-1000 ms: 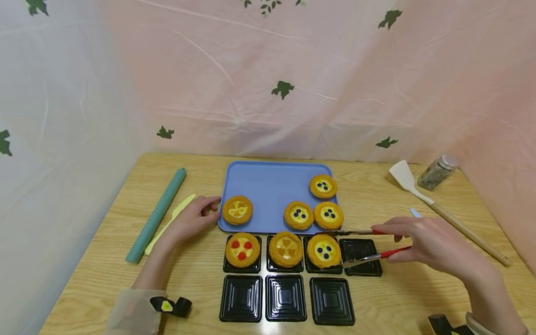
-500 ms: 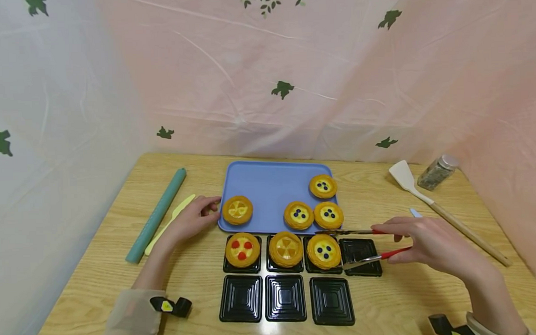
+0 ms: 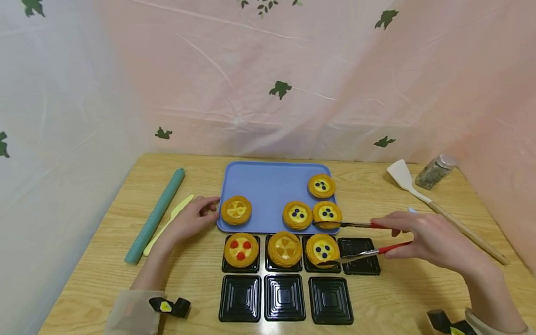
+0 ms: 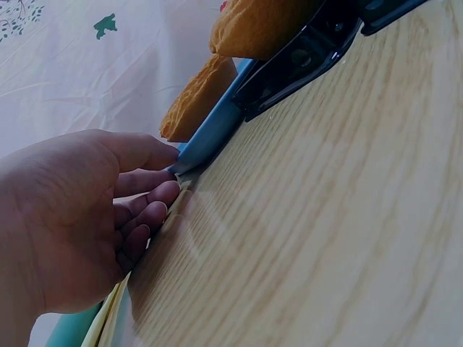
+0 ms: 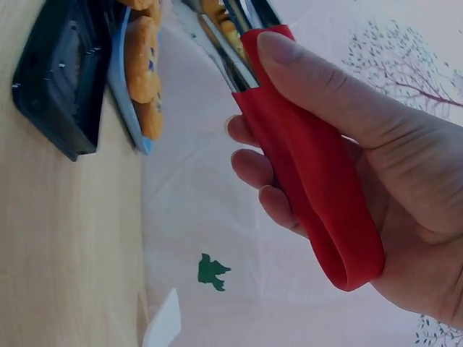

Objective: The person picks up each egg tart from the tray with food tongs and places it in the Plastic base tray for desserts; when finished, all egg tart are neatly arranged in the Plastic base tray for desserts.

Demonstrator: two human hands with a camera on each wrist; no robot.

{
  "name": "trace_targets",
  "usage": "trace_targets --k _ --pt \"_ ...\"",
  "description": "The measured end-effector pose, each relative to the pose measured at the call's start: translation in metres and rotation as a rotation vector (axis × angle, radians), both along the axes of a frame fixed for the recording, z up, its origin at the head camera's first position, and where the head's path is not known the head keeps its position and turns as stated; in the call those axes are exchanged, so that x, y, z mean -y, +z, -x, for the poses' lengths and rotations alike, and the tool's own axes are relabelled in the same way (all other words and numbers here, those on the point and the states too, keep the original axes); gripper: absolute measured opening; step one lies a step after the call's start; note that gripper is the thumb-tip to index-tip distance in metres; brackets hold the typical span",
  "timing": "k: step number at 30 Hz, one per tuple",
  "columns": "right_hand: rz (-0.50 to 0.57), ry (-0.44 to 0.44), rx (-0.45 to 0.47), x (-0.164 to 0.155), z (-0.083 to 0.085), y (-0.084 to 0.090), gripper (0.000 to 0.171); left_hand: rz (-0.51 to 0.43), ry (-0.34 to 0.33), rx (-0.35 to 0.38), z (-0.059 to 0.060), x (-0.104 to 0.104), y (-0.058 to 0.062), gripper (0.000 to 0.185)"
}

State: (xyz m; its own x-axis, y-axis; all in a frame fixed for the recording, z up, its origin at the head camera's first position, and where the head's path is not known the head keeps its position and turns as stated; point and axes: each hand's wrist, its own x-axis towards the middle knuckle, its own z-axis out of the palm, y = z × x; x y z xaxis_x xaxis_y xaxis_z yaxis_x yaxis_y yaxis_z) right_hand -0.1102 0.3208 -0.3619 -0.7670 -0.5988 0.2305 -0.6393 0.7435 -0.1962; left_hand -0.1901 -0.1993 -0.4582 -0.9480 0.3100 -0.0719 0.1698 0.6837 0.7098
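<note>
My right hand (image 3: 430,236) grips red-handled metal tongs (image 5: 311,159). The tongs' arms are spread, with nothing pinched between them. Their tips overlap a blueberry-topped tart (image 3: 322,249) in a black square holder and another blueberry tart (image 3: 327,213) on the blue tray (image 3: 268,180). My left hand (image 3: 194,217) lies at the tray's left edge, fingers loosely bent, fingertips right at the rim; a tart with yellow wedges (image 3: 236,210) sits just inside that edge. In the front row are a red-berry tart (image 3: 241,252) and a yellow-wedge tart (image 3: 284,249), each on a black holder.
Several black holders without tarts, such as this front one (image 3: 240,297), lie at the front and right. A teal rolling pin (image 3: 156,216) and yellow knife (image 3: 180,206) lie left. On the right are a white spatula (image 3: 401,173) and a shaker jar (image 3: 435,171).
The tongs' arms have come up off the front blueberry tart, the far tip now over the tray's edge and the near one over the tart. The left hand has stayed put.
</note>
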Motion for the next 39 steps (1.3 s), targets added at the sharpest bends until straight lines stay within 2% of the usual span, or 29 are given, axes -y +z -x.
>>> trace_targets --k 2,6,10,16,21,29,39 --pt "0.019 -0.003 0.009 -0.001 0.003 0.004 0.065 0.000 0.001 0.001 0.000 0.001 0.000 0.051" --pt "0.065 -0.023 -0.040 -0.003 0.015 0.011 0.068 0.002 -0.001 0.003 -0.001 0.001 0.000 0.051" --pt "0.075 -0.104 -0.076 -0.003 0.031 0.014 0.067 0.001 -0.003 0.003 0.000 0.001 -0.001 0.051" --pt "0.052 -0.244 0.005 0.001 0.056 0.009 0.062 -0.009 -0.002 0.000 0.001 0.002 -0.004 0.051" --pt "0.045 -0.281 0.038 -0.001 0.070 -0.001 0.062 -0.007 -0.010 -0.001 0.001 0.002 -0.004 0.051" --pt "0.025 -0.335 0.115 -0.010 0.079 -0.014 0.062 -0.012 -0.004 -0.001 0.000 0.002 -0.003 0.051" --pt "0.009 -0.324 0.152 -0.012 0.083 -0.022 0.063 -0.019 -0.016 -0.038 -0.001 0.001 -0.002 0.049"
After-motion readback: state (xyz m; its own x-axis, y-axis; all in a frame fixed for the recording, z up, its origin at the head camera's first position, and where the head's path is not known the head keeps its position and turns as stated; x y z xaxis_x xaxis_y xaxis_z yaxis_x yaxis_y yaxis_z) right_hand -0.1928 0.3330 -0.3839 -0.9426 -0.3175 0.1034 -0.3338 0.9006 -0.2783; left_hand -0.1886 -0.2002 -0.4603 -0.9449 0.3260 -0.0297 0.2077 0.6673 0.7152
